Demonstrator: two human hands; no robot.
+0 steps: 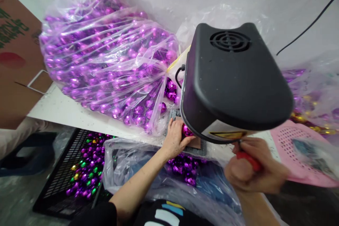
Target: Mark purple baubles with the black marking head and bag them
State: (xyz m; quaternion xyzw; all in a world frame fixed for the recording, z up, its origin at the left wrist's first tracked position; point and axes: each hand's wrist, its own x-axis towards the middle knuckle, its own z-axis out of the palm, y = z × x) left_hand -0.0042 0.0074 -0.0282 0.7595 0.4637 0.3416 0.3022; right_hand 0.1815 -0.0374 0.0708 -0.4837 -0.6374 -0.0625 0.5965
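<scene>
My left hand (174, 136) reaches under the black machine (235, 77), thumb and fingers closed around a shiny purple faceted bead (186, 130). This bead is just above the machine's grey metal base (202, 147), and the machine's housing partly covers it. On the right, my right hand (258, 169), a little blurred, grips a lever with a red handle (249, 160) at the machine's front corner. Below the base, purple beads (185, 169) hang or lie over a clear plastic bag (127, 155) against my lap.
A large clear bag of purple beads (106, 60) fills the table's left side. A cardboard box (18, 60) stands at the far left. Below is a black crate (53, 183) with purple, green and gold beads. At right are a pink perforated basket (288, 148) and more bagged beads (309, 102).
</scene>
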